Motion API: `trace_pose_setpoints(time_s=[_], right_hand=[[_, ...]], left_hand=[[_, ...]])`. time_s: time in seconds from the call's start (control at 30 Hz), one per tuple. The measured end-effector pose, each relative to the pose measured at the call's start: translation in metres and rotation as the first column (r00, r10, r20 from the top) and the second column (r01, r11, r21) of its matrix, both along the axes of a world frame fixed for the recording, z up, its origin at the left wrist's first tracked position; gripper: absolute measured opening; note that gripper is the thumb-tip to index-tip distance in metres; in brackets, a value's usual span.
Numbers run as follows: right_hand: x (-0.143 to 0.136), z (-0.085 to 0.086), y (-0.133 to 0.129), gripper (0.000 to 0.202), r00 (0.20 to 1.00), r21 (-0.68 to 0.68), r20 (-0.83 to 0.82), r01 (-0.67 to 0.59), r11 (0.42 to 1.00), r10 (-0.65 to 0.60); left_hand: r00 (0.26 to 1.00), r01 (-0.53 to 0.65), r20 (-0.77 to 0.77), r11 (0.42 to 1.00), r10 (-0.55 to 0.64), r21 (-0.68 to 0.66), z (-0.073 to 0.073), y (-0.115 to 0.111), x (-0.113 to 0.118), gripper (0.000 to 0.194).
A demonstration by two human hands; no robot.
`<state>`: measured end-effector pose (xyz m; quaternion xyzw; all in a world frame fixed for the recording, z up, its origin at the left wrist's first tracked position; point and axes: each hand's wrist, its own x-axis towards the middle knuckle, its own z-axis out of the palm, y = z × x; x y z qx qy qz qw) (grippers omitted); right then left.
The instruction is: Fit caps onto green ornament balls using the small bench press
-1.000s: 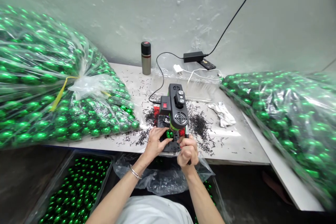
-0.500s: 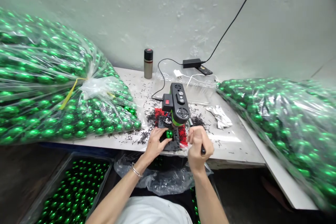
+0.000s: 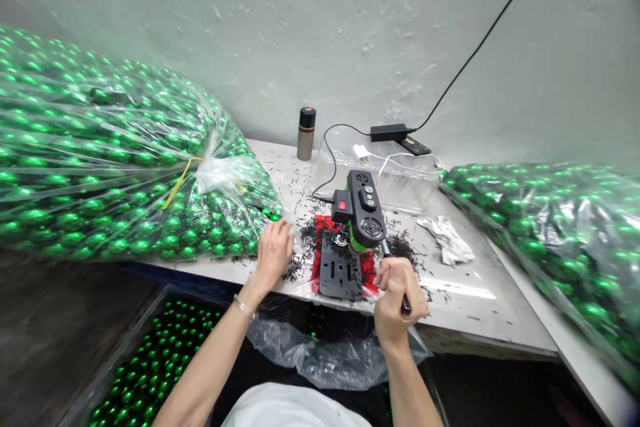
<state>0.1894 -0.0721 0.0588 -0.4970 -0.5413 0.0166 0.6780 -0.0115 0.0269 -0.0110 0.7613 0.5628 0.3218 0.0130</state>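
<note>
My right hand (image 3: 400, 295) is wrapped around the black-tipped lever (image 3: 405, 307) of a small black-and-green bench drill press (image 3: 366, 210). The press stands on a black slotted base plate (image 3: 340, 273), which has no ball on it. My left hand (image 3: 275, 250) is at the lower right edge of a clear plastic bag (image 3: 150, 180) full of shiny green balls. Its fingers are curled and point away from me; what they hold, if anything, is hidden. Red material (image 3: 317, 271) shows around the base, with black shavings (image 3: 400, 247) scattered about.
A second bag of green balls (image 3: 550, 247) lies at the right, near white gloves (image 3: 447, 240). Behind the press are a bottle (image 3: 306, 135), a power adapter (image 3: 389, 133) and a clear plastic tray (image 3: 400, 197). Below the table are a bin of green balls (image 3: 155, 353) and plastic sheeting (image 3: 330, 360).
My left hand has left the base plate, moving left to the bag's edge. The green ball it held there is gone from the plate. My right hand stays on the lever; the view has shifted.
</note>
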Motion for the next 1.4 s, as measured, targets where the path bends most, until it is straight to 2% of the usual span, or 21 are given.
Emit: trace_pose_setpoints(time_s=[0.03,0.1,0.2,0.27,0.33,0.4,0.43,0.5,0.57,0.63,0.7,0.77,0.87,0.9,0.97,1.03,1.1,1.17,1.23,1.3,1.4], right_hand=[[0.000,-0.001,0.000,0.034,1.000,0.004,0.001,0.000,1.000,0.000],[0.000,-0.003,0.000,0.033,1.000,0.013,0.003,0.000,1.000,0.000],[0.001,-0.005,0.000,0.033,1.000,0.014,0.018,0.009,1.000,-0.009],[0.002,-0.006,0.000,0.033,0.999,0.015,0.039,0.010,1.000,-0.011],[0.002,-0.005,-0.001,0.033,0.998,0.029,0.064,-0.001,1.000,-0.001],[0.003,-0.005,0.000,0.034,0.997,0.049,0.082,-0.016,0.999,0.012],[0.003,-0.005,0.000,0.034,0.996,0.059,0.087,-0.020,0.998,0.015],[0.003,-0.005,0.001,0.034,0.996,0.076,0.088,-0.022,0.997,0.016],[0.002,-0.006,0.001,0.034,0.996,0.083,0.083,-0.018,0.996,0.011],[0.002,-0.007,0.001,0.034,0.997,0.078,0.081,-0.014,0.997,0.007],[0.002,-0.007,0.001,0.033,0.996,0.066,0.088,-0.017,0.998,0.011],[0.004,-0.007,0.000,0.033,0.994,0.055,0.105,-0.025,0.998,0.019],[0.005,-0.005,-0.001,0.033,0.990,0.045,0.138,-0.032,0.998,0.026],[0.006,-0.004,-0.001,0.033,0.989,0.045,0.147,-0.034,0.998,0.027],[0.006,-0.003,-0.002,0.032,0.987,0.048,0.160,-0.039,0.998,0.031],[0.005,-0.002,-0.002,0.032,0.985,0.047,0.166,-0.045,0.998,0.037],[0.005,-0.002,-0.002,0.032,0.984,0.042,0.171,-0.046,0.998,0.038],[0.005,-0.002,-0.003,0.031,0.983,0.043,0.179,-0.047,0.998,0.039],[0.006,-0.002,-0.003,0.031,0.982,0.047,0.184,-0.051,0.998,0.042],[0.006,-0.003,-0.003,0.030,0.981,0.047,0.188,-0.058,0.997,0.048],[0.007,-0.005,-0.003,0.030,0.981,0.046,0.187,-0.063,0.997,0.054]], left_hand=[[0.993,-0.083,-0.087,0.994,0.077,-0.075,0.008,0.018,-0.004,0.026],[0.965,-0.180,-0.230,0.957,0.127,-0.227,0.021,0.046,-0.009,0.024],[0.960,-0.198,-0.265,0.889,0.091,-0.412,0.029,0.065,-0.009,0.021],[0.967,-0.180,-0.242,0.877,0.076,-0.445,0.030,0.067,-0.009,0.022],[0.984,-0.139,-0.165,0.893,0.074,-0.428,0.029,0.064,-0.012,0.028],[0.994,-0.046,0.074,0.910,0.084,-0.412,0.029,0.056,-0.018,0.036],[0.965,0.009,0.244,0.915,0.098,-0.402,0.029,0.050,-0.021,0.041],[0.803,0.124,0.579,0.910,0.141,-0.395,0.030,0.035,-0.025,0.048],[0.586,0.253,0.781,0.867,0.216,-0.429,0.031,0.017,-0.021,0.053],[0.369,0.398,0.872,0.794,0.321,-0.460,0.029,-0.001,-0.009,0.057],[0.206,0.513,0.887,0.726,0.414,-0.458,0.023,-0.018,0.010,0.056],[0.108,0.579,0.879,0.690,0.464,-0.435,0.016,-0.029,0.029,0.050],[0.061,0.643,0.879,0.655,0.473,-0.398,0.003,-0.036,0.053,0.040],[0.070,0.651,0.884,0.650,0.462,-0.391,-0.001,-0.036,0.058,0.039],[0.138,0.635,0.897,0.658,0.419,-0.405,-0.009,-0.034,0.066,0.038],[0.276,0.571,0.899,0.694,0.340,-0.438,-0.016,-0.033,0.071,0.038],[0.450,0.480,0.860,0.748,0.239,-0.459,-0.021,-0.035,0.075,0.038],[0.604,0.380,0.786,0.819,0.132,-0.430,-0.026,-0.038,0.078,0.038],[0.717,0.292,0.695,0.885,0.048,-0.363,-0.029,-0.043,0.082,0.035],[0.791,0.234,0.611,0.924,0.000,-0.303,-0.032,-0.047,0.084,0.031],[0.843,0.200,0.538,0.931,-0.005,-0.305,-0.036,-0.050,0.087,0.027]])
